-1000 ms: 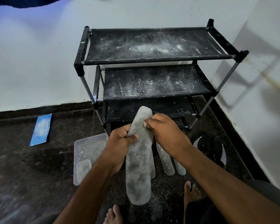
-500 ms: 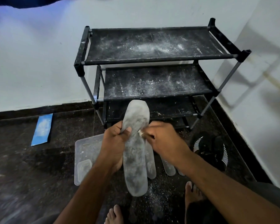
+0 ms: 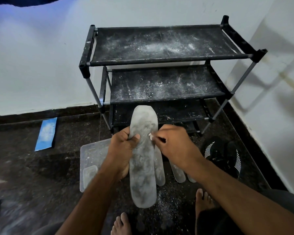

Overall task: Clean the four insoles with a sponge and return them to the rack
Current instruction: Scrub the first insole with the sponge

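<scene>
Two bare feet (image 3: 121, 223) stand nearest the camera on the dark speckled floor (image 3: 24, 167), which is scattered with white powder. Just beyond them, the left hand (image 3: 124, 145) grasps a grey, dusty insole (image 3: 143, 160) at its left edge, thumb across the face and fingers curled behind, holding it upright and lengthwise with the toe end toward the rack. The right hand (image 3: 175, 145) has its fingers curled, pinching a small white object (image 3: 150, 136) against the right edge of the held insole; whether this is the sponge cannot be told.

Behind the held insole, three more insoles (image 3: 178, 172) lie on the floor, partly hidden by it and by the right forearm. Left of the held insole rests a clear plastic tray (image 3: 92, 150) containing a smaller clear piece (image 3: 89, 173). Right of it lies a black shoe with white stripes (image 3: 222, 155). Farther left of the tray, a blue flat item (image 3: 46, 131) lies near the skirting.

Beyond the held insole stands the black rack (image 3: 159, 56) against the white wall (image 3: 41, 56), its visible fabric shelves dusted with white powder.
</scene>
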